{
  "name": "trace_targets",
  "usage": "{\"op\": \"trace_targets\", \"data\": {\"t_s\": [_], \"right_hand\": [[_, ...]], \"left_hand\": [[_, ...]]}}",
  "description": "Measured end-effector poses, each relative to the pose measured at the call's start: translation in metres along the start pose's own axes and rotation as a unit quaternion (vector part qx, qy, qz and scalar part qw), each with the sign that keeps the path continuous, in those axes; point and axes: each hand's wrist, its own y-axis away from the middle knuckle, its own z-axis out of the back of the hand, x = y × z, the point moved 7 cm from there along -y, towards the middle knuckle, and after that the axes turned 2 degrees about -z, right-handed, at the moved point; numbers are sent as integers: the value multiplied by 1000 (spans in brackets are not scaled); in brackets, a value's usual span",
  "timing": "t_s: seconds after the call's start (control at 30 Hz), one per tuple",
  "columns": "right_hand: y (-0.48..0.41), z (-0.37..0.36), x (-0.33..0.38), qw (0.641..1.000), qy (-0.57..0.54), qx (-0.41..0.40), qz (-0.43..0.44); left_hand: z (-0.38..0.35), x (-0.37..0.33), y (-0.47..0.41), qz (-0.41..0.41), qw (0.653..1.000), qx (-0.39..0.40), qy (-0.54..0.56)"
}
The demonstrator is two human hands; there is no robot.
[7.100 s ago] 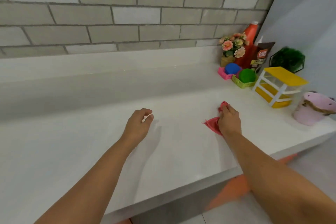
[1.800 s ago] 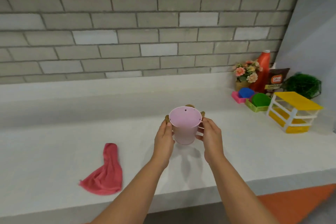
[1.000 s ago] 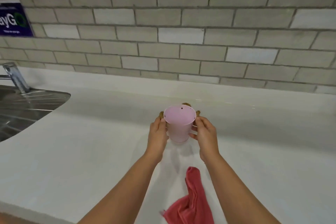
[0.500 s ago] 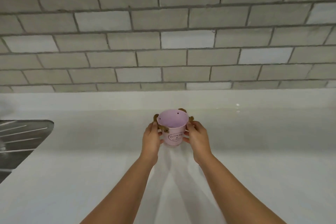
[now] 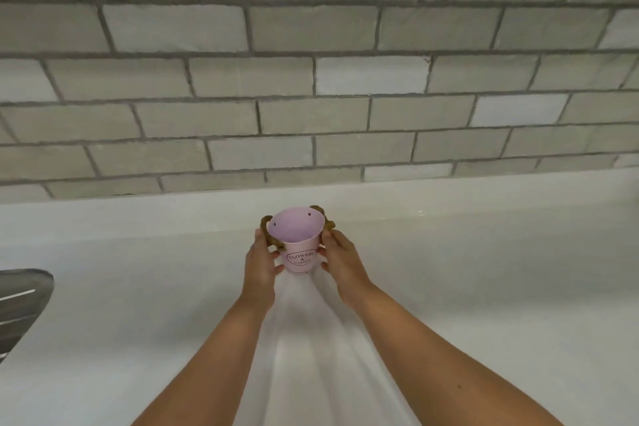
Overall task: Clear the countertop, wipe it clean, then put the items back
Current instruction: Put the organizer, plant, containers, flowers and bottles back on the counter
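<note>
Two bare forearms reach in from the bottom edge, the left forearm (image 5: 214, 356) and the right forearm (image 5: 432, 349) angling toward each other over the white countertop (image 5: 484, 287). Their soft shadows fall on the surface between them.

At the ends of the arms, the left hand (image 5: 261, 264) and the right hand (image 5: 342, 261) hold a small pink bucket (image 5: 299, 245) between them. Each hand has its fingers and thumb curled round one side of the bucket, the left hand on the left wall and the right hand on the right wall. The bucket stands upright with its open mouth tilted slightly toward the camera, showing a pale pink inside and two small holes near the rim. An oval label on its front reads "FLOWERS & GARDEN". A brown rope handle (image 5: 268, 233) loops out at the rim on both sides, just above the fingers.

The bucket sits toward the back of the countertop, roughly centred in the view. Its base is right at the surface, though it is hard to tell whether it rests there or is held just above.

At the far left edge, a corner of a steel sink drainboard (image 5: 20, 301) shows. Behind the bucket, a low white upstand (image 5: 138, 214) runs along the back of the countertop, and above it rises a grey brick wall (image 5: 311, 79).
</note>
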Motion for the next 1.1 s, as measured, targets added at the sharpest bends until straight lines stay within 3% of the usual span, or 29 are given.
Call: {"op": "trace_targets", "data": {"t_s": [0.63, 1.1], "right_hand": [[-32, -36, 7, 994, 53, 90, -28], [-40, -42, 8, 987, 96, 114, -60]], "left_hand": [[2, -7, -44, -67, 998, 9, -2], [14, 6, -52, -9, 1000, -15, -21]]}}
